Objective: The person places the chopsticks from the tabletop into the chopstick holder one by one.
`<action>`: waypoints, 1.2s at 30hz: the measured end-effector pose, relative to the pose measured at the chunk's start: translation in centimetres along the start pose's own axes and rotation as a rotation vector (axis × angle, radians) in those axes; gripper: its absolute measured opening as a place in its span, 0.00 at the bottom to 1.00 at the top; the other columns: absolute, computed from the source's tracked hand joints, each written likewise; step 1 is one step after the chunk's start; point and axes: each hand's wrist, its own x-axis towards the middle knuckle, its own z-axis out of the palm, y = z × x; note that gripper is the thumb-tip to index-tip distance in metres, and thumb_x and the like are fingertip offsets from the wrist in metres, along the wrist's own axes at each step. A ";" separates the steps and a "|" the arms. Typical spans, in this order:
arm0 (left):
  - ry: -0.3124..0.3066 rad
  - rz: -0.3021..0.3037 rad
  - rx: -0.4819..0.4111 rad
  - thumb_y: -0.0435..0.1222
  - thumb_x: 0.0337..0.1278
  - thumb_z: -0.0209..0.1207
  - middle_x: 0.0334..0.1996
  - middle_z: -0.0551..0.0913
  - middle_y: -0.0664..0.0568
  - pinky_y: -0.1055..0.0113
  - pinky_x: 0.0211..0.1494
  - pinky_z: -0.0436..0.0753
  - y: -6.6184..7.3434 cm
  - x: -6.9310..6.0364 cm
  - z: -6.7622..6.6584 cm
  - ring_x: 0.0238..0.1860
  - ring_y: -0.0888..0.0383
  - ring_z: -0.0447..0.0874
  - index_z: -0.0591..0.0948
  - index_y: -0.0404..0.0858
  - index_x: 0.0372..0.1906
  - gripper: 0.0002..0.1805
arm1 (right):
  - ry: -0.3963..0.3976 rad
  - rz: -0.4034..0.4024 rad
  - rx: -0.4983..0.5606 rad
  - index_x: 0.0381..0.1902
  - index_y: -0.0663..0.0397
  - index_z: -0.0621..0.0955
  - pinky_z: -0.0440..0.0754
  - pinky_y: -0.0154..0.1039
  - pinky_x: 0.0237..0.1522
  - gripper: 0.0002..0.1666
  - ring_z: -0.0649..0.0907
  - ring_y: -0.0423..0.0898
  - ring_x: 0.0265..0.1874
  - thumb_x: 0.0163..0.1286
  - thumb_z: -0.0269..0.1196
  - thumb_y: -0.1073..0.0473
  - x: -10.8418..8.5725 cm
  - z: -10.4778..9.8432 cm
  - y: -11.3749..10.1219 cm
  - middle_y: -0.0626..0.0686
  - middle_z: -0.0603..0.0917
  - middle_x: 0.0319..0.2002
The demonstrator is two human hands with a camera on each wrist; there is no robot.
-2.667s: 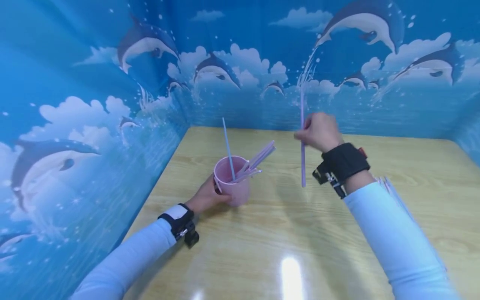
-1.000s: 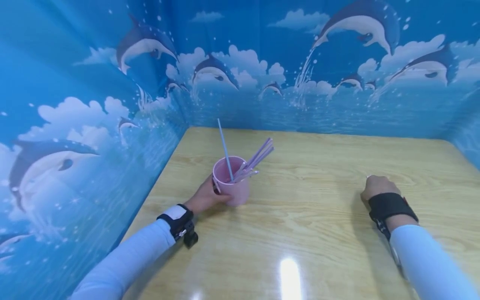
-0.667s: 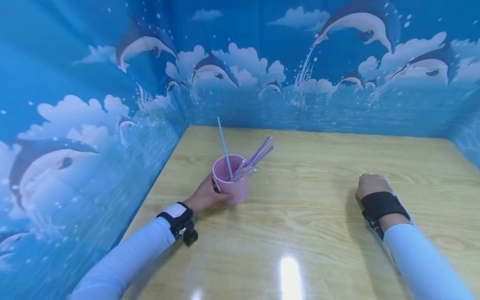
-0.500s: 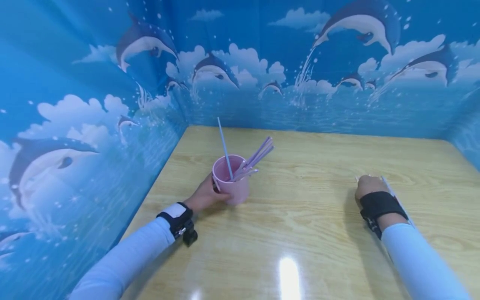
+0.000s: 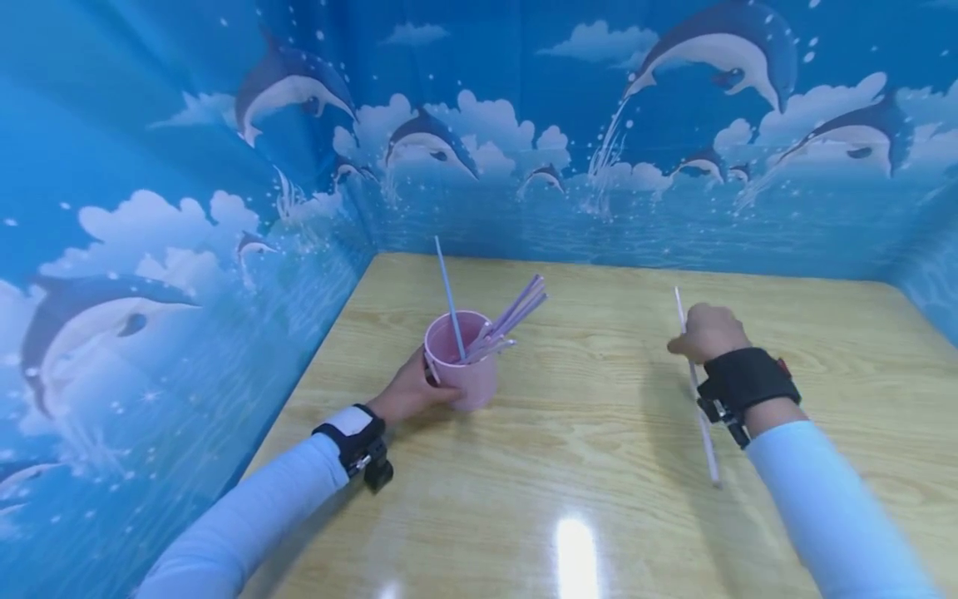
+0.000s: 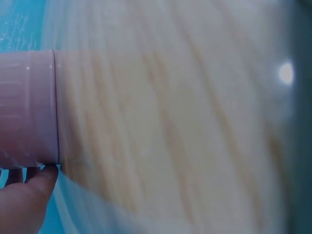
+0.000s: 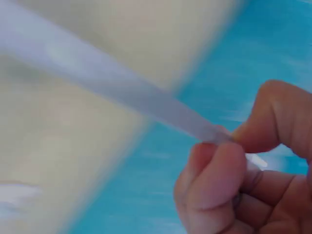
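Observation:
A pink cup (image 5: 479,384) stands on the table at centre left, with my left hand (image 5: 413,391) gripping its left side. In the left wrist view the thumb and fingers of the left hand (image 6: 27,200) lie against the cup (image 6: 29,112). Several purple sticks (image 5: 518,312) lean out of the cup to the right, and one blue stick (image 5: 451,295) leans slightly left. My right hand (image 5: 711,334) pinches a pale stick (image 5: 705,437) over the right part of the table. In the right wrist view the thumb and fingertips of the right hand (image 7: 234,180) pinch the pale stick (image 7: 122,87).
The wooden table (image 5: 584,399) spans the view. A blue curtain (image 5: 479,200) printed with dolphins runs along its back and left side. Something whitish and blurred (image 7: 17,195) lies at the lower left of the right wrist view.
My right hand has risen from the table and moved back and slightly left, and the pale stick now shows in its fingers. The left hand and the cup have stayed in place.

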 end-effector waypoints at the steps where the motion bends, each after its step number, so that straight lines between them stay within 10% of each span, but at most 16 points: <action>1: 0.001 0.004 0.001 0.34 0.29 0.66 0.59 0.61 0.51 0.53 0.64 0.56 -0.2 0.0 0.0 0.60 0.55 0.58 0.53 0.52 0.61 0.48 | 0.055 -0.038 0.021 0.14 0.61 0.74 0.64 0.33 0.12 0.14 0.67 0.43 0.09 0.51 0.57 0.57 -0.3 -1.4 -1.5 0.49 0.69 0.08; 8: -0.004 -0.008 0.017 0.36 0.28 0.67 0.60 0.59 0.50 0.53 0.64 0.56 -1.0 0.4 -0.1 0.60 0.55 0.58 0.52 0.53 0.61 0.49 | 0.569 -0.412 0.165 0.26 0.57 0.78 0.64 0.33 0.14 0.11 0.69 0.42 0.13 0.56 0.52 0.57 -5.0 -10.4 -12.4 0.54 0.77 0.20; 13: 0.010 -0.036 0.031 0.35 0.30 0.66 0.60 0.60 0.54 0.55 0.64 0.56 -0.8 -0.1 0.0 0.60 0.58 0.58 0.52 0.54 0.61 0.48 | 0.787 -0.687 0.438 0.31 0.58 0.78 0.72 0.24 0.23 0.09 0.74 0.35 0.19 0.55 0.53 0.60 -5.4 -11.1 -17.6 0.50 0.77 0.23; 18: 0.012 -0.048 0.043 0.34 0.32 0.65 0.60 0.60 0.55 0.54 0.64 0.56 -0.3 -0.3 -0.1 0.61 0.57 0.57 0.52 0.55 0.61 0.47 | 0.685 -0.731 0.554 0.31 0.59 0.77 0.72 0.26 0.23 0.08 0.72 0.38 0.20 0.55 0.53 0.63 -3.6 -7.9 -19.6 0.49 0.76 0.22; 26: -0.005 -0.022 0.050 0.29 0.29 0.65 0.60 0.61 0.52 0.56 0.64 0.57 1.2 0.7 -0.1 0.60 0.55 0.58 0.51 0.47 0.62 0.49 | 0.361 -0.608 0.446 0.32 0.54 0.78 0.75 0.31 0.29 0.08 0.77 0.40 0.26 0.55 0.53 0.60 -0.5 -3.6 -18.7 0.51 0.80 0.28; 36: 0.006 -0.061 0.051 0.30 0.28 0.66 0.60 0.60 0.53 0.57 0.64 0.57 0.8 0.1 -0.1 0.60 0.56 0.58 0.51 0.48 0.62 0.50 | 0.206 -0.612 0.366 0.31 0.52 0.78 0.75 0.32 0.27 0.09 0.77 0.40 0.24 0.55 0.53 0.57 0.2 -1.6 -18.9 0.49 0.80 0.26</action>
